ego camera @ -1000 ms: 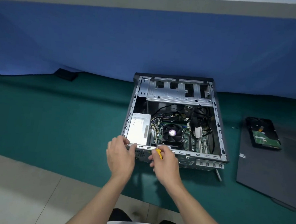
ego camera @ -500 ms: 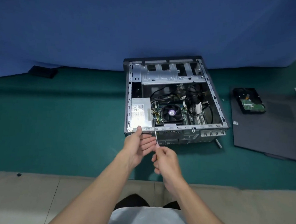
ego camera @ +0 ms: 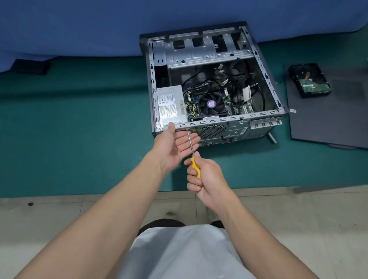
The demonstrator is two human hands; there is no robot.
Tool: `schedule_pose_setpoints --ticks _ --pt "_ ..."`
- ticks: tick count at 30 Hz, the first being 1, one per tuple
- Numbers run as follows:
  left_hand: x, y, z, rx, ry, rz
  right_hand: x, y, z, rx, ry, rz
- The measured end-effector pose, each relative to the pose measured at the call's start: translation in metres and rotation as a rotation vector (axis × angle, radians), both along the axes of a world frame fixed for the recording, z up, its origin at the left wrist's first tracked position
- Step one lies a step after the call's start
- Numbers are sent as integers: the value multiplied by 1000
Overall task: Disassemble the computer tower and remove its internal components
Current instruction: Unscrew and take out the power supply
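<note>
Left hand [ego camera: 175, 143] has left the rim and is now palm-up, fingers straight, thumb touching the computer tower [ego camera: 223, 119], which lies open on the green mat [ego camera: 71, 132]. Right hand [ego camera: 206, 176] grips the yellow screwdriver [ego camera: 195, 167], tip moved to the rear panel by the power supply [ego camera: 170, 104]. Probably freeing its screw.

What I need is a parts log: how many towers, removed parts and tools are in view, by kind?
Computer tower: 1
Side panel: 1
Hard drive: 1
Screwdriver: 1
Total: 4
</note>
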State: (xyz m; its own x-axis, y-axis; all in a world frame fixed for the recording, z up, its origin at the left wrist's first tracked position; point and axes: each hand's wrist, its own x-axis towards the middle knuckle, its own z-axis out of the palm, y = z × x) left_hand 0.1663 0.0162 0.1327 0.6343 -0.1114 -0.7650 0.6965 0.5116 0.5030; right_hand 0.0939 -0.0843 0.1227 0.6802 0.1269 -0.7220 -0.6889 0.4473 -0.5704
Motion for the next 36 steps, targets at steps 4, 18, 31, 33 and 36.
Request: schedule_pose_setpoints --ticks 4,18,31,33,36 --pt "0 0 0 11 -6 16 3 -1 -2 169 43 -42" --pt "1 -3 5 65 -9 38 9 -5 -8 565 172 -100" --pt "0 -5 11 108 7 38 11 0 -9 565 179 -141" --pt "1 -6 11 117 8 39 12 9 -5 291 152 -145" --pt "2 -6 10 129 19 28 13 24 4 -405 -36 84"
